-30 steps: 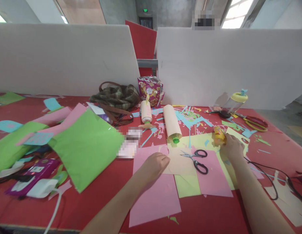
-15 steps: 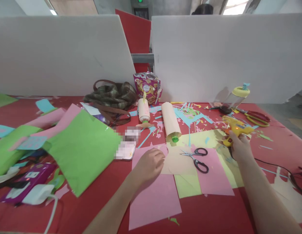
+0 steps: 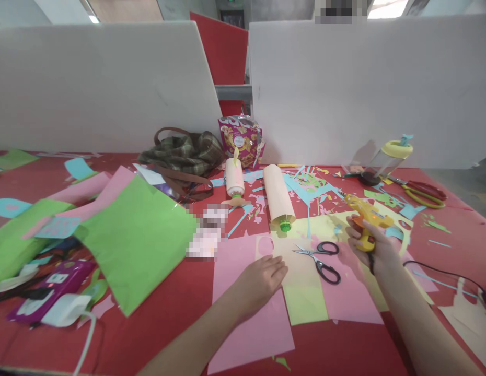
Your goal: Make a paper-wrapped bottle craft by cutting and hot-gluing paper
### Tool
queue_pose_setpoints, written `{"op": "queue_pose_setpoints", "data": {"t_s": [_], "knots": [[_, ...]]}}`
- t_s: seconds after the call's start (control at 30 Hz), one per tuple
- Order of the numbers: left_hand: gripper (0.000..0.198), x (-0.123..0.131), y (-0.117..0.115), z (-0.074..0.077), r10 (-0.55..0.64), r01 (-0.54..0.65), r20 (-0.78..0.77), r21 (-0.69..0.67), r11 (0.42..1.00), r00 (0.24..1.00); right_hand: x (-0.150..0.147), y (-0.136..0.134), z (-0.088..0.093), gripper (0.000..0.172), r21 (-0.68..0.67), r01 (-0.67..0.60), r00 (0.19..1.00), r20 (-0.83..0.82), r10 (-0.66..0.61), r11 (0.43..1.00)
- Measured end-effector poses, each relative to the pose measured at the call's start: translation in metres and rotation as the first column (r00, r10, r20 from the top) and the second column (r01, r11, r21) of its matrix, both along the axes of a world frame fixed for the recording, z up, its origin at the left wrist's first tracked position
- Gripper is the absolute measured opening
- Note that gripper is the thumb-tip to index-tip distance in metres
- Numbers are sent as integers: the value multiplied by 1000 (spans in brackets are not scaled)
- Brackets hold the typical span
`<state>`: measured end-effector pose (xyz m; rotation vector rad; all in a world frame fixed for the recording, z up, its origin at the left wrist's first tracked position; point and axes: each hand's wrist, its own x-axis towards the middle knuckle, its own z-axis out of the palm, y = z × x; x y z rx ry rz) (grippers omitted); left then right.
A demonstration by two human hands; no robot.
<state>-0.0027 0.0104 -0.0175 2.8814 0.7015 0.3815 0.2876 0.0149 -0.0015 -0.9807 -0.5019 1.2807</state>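
Right hand (image 3: 378, 250): fingers curled tight around grip of glue gun (image 3: 368, 214), held just above table (image 3: 157, 318), right of scissors (image 3: 319, 258). Gun barrel long axis near-horizontal, slightly diagonal; nozzle points left and away, grip points down. Cord (image 3: 431, 267) trails right. Left hand (image 3: 262, 279): fingers extended, flat on pink sheet (image 3: 243, 324), gripping nothing.

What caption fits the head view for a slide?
The right hand grips a yellow glue gun; the left hand rests on pink paper beside black scissors.
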Motion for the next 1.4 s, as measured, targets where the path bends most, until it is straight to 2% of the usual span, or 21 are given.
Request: {"op": "queue_pose_setpoints", "data": {"t_s": [0.23, 0.47, 0.67, 0.83, 0.9, 0.97, 1.03, 1.07, 1.17, 1.23, 1.27, 1.33, 1.4], "knots": [[24, 0, -1, -2, -37, 33, 42, 84, 996, 998, -30, -6, 4, 13, -7, -110, 992, 65, 111, 994], [20, -1, 0, -3, -48, 42, 59, 103, 994, 997, -44, -12, 7, 13, -41, -202, 958, 197, 207, 978], [20, 1, 1, 0, -67, 49, 124, 143, 989, 990, -45, -13, 3, 23, -81, -197, 937, 278, 212, 977], [21, -1, 3, 5, -74, 67, 90, 77, 995, 993, -47, -15, 1, 27, -135, -124, 894, 414, 169, 983], [23, -4, 7, 7, -30, 25, 96, 49, 999, 995, -49, -15, 2, 26, -147, -101, 861, 482, 160, 984], [28, -7, 15, 8, 75, -81, 118, 55, 995, 990, -50, -15, 4, 23, -142, -95, 820, 551, 158, 985], [32, -9, 26, 9, 221, -231, 118, 79, 970, 968, -50, -15, 3, 22, -114, -90, 735, 663, 143, 989], [34, -9, 33, 9, 289, -299, 106, 97, 949, 952, -49, -15, 1, 21, -95, -78, 659, 742, 122, 992], [38, -7, 59, 11, 377, -382, 61, 168, 909, 924, -45, -14, -6, 14, 0, -19, 333, 943, 7, 1000], [46, -3, 81, 13, 357, -353, 23, 208, 912, 934, -42, -13, -11, 11, 108, -38, 149, 984, -101, 993], [50, 0, 93, 15, 332, -322, -2, 230, 918, 943, -41, -13, -13, 13, 163, -78, 88, 984, -156, 984], [52, 7, 115, 21, 304, -282, -36, 284, 916, 952, -40, -13, -14, 23, 245, -181, 13, 969, -247, 952], [60, 15, 133, 27, 195, -157, -95, 310, 938, 976, -39, -12, -14, 31, 291, -231, -22, 952, -304, 928]]}}
